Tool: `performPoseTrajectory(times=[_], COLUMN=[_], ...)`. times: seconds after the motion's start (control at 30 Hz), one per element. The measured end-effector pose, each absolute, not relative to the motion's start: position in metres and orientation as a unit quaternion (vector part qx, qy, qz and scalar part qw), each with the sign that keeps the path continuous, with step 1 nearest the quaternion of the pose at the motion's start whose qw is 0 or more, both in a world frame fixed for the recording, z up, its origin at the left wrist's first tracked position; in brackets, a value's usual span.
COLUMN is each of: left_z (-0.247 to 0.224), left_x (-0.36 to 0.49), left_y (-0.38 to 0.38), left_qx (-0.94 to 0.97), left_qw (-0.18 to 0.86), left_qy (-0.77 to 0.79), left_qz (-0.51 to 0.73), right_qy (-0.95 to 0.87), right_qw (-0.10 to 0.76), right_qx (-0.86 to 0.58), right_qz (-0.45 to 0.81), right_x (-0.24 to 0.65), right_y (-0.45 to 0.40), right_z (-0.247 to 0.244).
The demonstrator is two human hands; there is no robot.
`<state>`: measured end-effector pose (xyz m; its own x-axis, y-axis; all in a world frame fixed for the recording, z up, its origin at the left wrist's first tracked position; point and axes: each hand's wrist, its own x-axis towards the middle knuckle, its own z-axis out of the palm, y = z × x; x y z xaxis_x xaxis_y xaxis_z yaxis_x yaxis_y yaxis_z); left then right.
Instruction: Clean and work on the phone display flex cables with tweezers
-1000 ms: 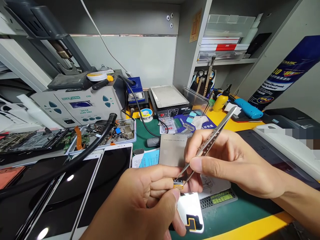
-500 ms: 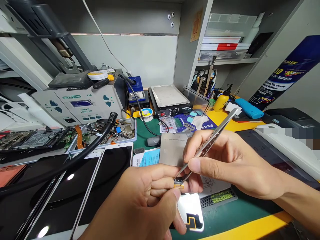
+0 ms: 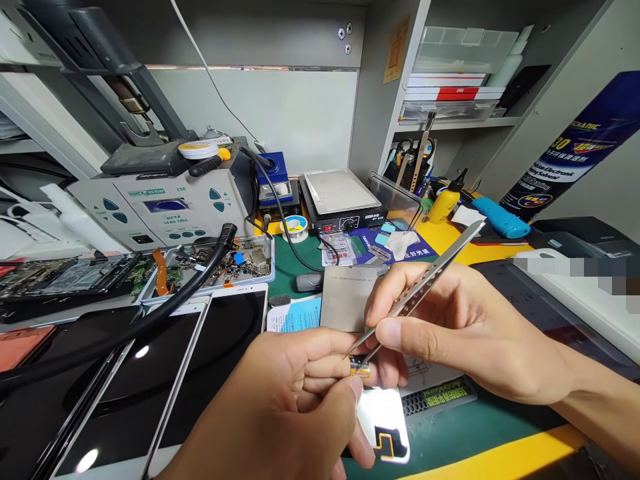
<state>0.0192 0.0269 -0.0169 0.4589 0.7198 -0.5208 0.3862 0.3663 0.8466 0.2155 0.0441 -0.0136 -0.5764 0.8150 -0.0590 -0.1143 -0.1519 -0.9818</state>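
Note:
My left hand (image 3: 300, 393) is closed, its thumb and fingers around a small gold-and-black part (image 3: 360, 371). My right hand (image 3: 455, 333) grips steel tweezers (image 3: 425, 283) with a row of holes along the arms. The tweezers slant down to the left; their tips are apart and at the small part. Below the fingers shows a white panel (image 3: 383, 410) with a black patch and an orange strip near its lower corner. The fingers hide much of the small part, and I cannot tell whether it is joined to the panel.
Dark-screened phones (image 3: 235, 333) lie at left, crossed by a thick black hose (image 3: 165, 320). Behind them are a tray of circuit boards (image 3: 270, 270) and a grey rework station (image 3: 165, 213). A heating plate (image 3: 345, 193), yellow bottle (image 3: 444, 203) and large spray can (image 3: 565, 147) stand farther back.
The tweezer tips have shifted slightly left across the small part and spread a little wider. Both hands keep nearly the same pose; the whole view has moved slightly.

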Motion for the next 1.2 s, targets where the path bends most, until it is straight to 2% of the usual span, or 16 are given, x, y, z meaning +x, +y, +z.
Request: performPoseTrajectory(times=[0.53, 1.0, 1.2], left_z=[-0.0167, -0.0128, -0.0205], left_x=[0.0169, 0.0184, 0.016], left_y=[0.0283, 0.0272, 0.0248], left_qx=[0.501, 0.549, 0.538], left_qw=[0.701, 0.654, 0.682], left_qy=[0.486, 0.509, 0.477], left_qz=[0.142, 0.112, 0.133], right_qy=[-0.562, -0.554, -0.554], right_qw=[0.336, 0.335, 0.33], right_qx=[-0.318, -0.323, -0.333], right_qz=[0.686, 0.69, 0.688], right_x=[0.2128, 0.2143, 0.2128], right_y=[0.0457, 0.044, 0.0414], right_z=[-0.0133, -0.0108, -0.0084])
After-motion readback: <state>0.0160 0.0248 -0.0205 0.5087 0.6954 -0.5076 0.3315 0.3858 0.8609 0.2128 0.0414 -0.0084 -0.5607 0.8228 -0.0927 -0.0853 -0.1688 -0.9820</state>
